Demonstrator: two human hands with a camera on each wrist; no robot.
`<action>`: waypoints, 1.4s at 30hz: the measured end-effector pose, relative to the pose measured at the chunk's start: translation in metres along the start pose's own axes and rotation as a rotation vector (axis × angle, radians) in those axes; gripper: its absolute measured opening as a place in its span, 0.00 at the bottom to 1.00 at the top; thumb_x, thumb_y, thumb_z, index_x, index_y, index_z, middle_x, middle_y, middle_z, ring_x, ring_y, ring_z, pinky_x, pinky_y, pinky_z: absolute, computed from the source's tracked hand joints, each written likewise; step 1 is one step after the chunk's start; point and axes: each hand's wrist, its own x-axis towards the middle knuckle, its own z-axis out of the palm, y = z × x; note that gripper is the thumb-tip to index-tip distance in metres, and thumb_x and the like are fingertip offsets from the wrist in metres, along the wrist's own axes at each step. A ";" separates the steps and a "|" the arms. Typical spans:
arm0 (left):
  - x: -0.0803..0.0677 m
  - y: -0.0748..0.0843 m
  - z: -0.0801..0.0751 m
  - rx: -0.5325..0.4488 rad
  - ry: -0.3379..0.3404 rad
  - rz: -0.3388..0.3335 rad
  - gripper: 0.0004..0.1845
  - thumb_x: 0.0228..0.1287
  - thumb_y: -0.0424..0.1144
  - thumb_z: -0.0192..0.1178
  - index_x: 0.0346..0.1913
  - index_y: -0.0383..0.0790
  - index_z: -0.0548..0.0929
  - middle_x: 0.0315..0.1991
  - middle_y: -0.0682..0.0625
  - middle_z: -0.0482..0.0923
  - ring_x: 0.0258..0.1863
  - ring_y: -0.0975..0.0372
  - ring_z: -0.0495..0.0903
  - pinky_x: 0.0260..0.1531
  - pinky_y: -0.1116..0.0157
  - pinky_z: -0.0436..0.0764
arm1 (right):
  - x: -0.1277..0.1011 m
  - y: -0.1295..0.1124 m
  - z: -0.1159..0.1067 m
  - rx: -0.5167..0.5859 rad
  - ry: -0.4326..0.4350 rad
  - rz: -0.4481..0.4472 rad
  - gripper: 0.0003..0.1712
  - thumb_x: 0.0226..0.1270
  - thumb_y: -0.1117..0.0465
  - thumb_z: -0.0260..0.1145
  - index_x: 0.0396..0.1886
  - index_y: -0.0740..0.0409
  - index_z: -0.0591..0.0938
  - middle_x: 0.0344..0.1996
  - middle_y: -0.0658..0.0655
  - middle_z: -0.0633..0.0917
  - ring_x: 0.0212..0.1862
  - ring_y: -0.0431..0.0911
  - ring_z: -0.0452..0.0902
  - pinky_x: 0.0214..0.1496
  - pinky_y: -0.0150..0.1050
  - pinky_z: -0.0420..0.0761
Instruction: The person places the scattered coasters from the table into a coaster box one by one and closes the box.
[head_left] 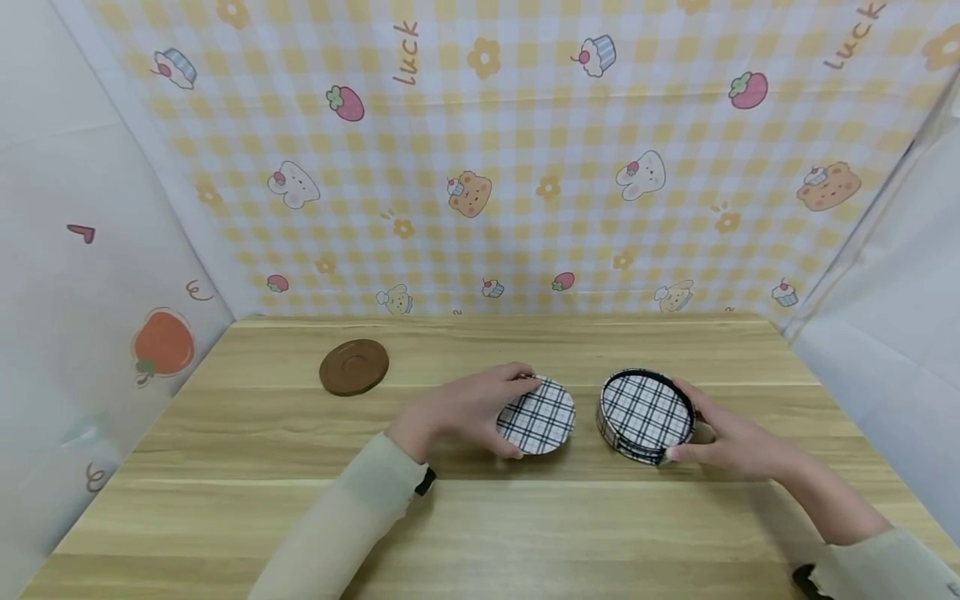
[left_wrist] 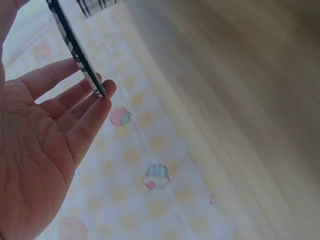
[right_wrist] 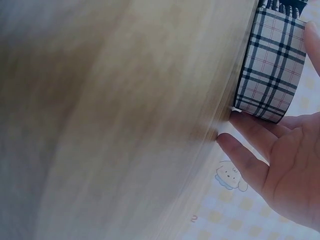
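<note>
Wood-grain tabletop [head_left: 480, 517] boxed in by yellow gingham cloth printed with bears, cupcakes and strawberries.

Near the middle of the tabletop stands a round black-and-white plaid holder stacked with matching coasters [head_left: 646, 415], taken as the landmark. The right hand [head_left: 731, 442] wraps its right side, thumb at the front wall and fingers curled round the rim behind; the right wrist view shows fingertips [right_wrist: 240, 150] against the plaid wall where it meets the wood. Just left of the holder, apart from it, a single round plaid coaster [head_left: 537, 416] is held tilted, pinched at its edge by the left hand [head_left: 461, 410], thumb below and fingers over the top; the left wrist view shows the thin disc [left_wrist: 75, 47] edge-on against the fingertips [left_wrist: 102, 95]. Well left of the holder and farther back lies a round brown saucer-like coaster [head_left: 354, 367].
</note>
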 end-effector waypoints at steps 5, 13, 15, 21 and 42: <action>0.018 0.010 -0.002 0.020 -0.012 0.038 0.52 0.50 0.54 0.74 0.75 0.40 0.63 0.73 0.45 0.61 0.68 0.57 0.67 0.69 0.63 0.69 | 0.000 0.000 0.000 0.002 -0.006 0.002 0.61 0.60 0.53 0.73 0.78 0.69 0.44 0.71 0.83 0.55 0.67 0.79 0.58 0.62 0.75 0.62; 0.045 0.024 -0.004 0.060 -0.043 0.072 0.51 0.51 0.56 0.73 0.76 0.42 0.61 0.74 0.45 0.60 0.70 0.57 0.65 0.71 0.66 0.65 | 0.000 -0.002 -0.001 0.001 -0.008 0.004 0.61 0.61 0.53 0.73 0.79 0.68 0.43 0.71 0.83 0.56 0.67 0.79 0.59 0.61 0.75 0.62; 0.052 0.028 -0.003 0.075 -0.053 0.085 0.52 0.52 0.56 0.72 0.77 0.42 0.61 0.74 0.46 0.59 0.70 0.58 0.64 0.71 0.67 0.64 | 0.000 -0.002 -0.001 0.001 -0.010 0.006 0.61 0.61 0.53 0.73 0.79 0.68 0.43 0.71 0.82 0.55 0.67 0.79 0.58 0.61 0.75 0.62; 0.072 0.036 -0.003 0.072 -0.055 0.139 0.51 0.52 0.54 0.72 0.76 0.40 0.60 0.73 0.46 0.59 0.69 0.59 0.65 0.70 0.70 0.65 | 0.000 -0.001 -0.001 -0.023 -0.008 0.002 0.61 0.61 0.52 0.73 0.79 0.67 0.44 0.72 0.81 0.56 0.68 0.78 0.59 0.62 0.71 0.64; 0.119 0.060 -0.002 0.091 -0.120 0.168 0.47 0.54 0.54 0.72 0.75 0.43 0.64 0.71 0.47 0.62 0.62 0.64 0.66 0.62 0.76 0.67 | 0.001 -0.002 -0.002 -0.033 -0.018 -0.015 0.59 0.62 0.55 0.73 0.78 0.70 0.45 0.70 0.81 0.59 0.66 0.76 0.64 0.60 0.65 0.70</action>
